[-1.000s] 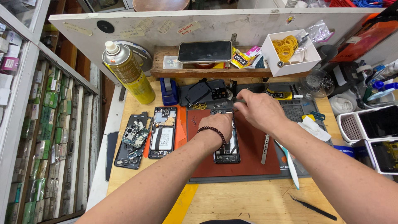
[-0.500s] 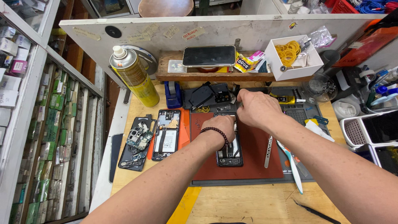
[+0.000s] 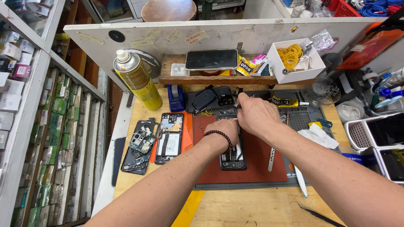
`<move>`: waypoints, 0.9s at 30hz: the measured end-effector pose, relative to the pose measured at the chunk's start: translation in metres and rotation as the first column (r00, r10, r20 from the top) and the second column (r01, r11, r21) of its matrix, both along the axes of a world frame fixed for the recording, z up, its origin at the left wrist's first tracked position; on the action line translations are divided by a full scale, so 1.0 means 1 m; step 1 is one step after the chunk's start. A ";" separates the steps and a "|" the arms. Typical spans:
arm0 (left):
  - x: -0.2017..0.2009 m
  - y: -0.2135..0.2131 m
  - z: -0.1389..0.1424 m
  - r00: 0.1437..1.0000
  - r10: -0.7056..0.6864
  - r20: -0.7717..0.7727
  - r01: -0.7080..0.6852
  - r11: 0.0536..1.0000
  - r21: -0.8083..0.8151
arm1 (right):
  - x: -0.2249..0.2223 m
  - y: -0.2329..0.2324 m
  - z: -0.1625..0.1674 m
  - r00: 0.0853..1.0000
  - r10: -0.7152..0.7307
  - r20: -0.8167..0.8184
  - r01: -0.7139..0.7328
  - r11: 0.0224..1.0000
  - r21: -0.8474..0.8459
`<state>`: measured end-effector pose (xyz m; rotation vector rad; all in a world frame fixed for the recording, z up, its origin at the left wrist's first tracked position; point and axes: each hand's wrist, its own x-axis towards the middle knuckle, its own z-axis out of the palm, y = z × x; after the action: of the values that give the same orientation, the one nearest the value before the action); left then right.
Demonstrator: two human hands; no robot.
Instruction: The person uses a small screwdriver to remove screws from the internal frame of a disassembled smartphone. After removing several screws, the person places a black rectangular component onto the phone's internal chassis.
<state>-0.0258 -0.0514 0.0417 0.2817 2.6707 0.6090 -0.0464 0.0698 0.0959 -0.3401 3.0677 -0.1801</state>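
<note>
An opened black phone (image 3: 233,159) lies on the red work mat (image 3: 252,170) with its insides showing. My left hand (image 3: 225,129), a dark bead bracelet on its wrist, grips the phone's top end. Close on the right, my right hand (image 3: 256,115) touches my left, fingers pinched together over the phone's top edge. A thin light-coloured tool tip (image 3: 234,119) shows between the two hands. Both hands hide the upper part of the phone.
Two more opened phones (image 3: 141,145) (image 3: 169,136) lie left of the mat, behind them a yellow spray can (image 3: 136,80). A metal pry tool (image 3: 271,159) lies on the mat. A wooden shelf holds a phone (image 3: 211,59) beside a white box of rubber bands (image 3: 294,59). Black tweezers (image 3: 320,215) lie front right.
My right hand has shifted slightly left, closer to my left hand at the phone's top. My left hand stays on the phone. The view has tilted a little.
</note>
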 end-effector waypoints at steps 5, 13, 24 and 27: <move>-0.003 0.001 0.003 0.999 -0.011 0.037 0.011 1.000 -0.016 | -0.003 0.002 -0.005 1.000 -0.013 0.007 0.012 1.000 0.006; -0.004 0.000 0.003 1.000 0.004 0.028 -0.003 1.000 -0.008 | -0.007 0.005 -0.003 0.997 -0.064 0.031 0.068 0.984 -0.162; -0.005 -0.001 0.005 0.998 0.019 0.060 -0.019 1.000 -0.002 | -0.011 0.001 -0.003 0.997 -0.030 0.066 0.034 0.998 -0.059; -0.005 -0.002 0.007 0.997 0.029 0.067 -0.031 0.999 0.033 | -0.011 -0.002 -0.002 0.997 -0.020 0.079 0.023 0.999 -0.034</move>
<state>-0.0306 -0.0535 0.0485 0.2271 2.6070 0.6617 -0.0570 0.0677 0.0939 -0.2944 2.9948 -0.2425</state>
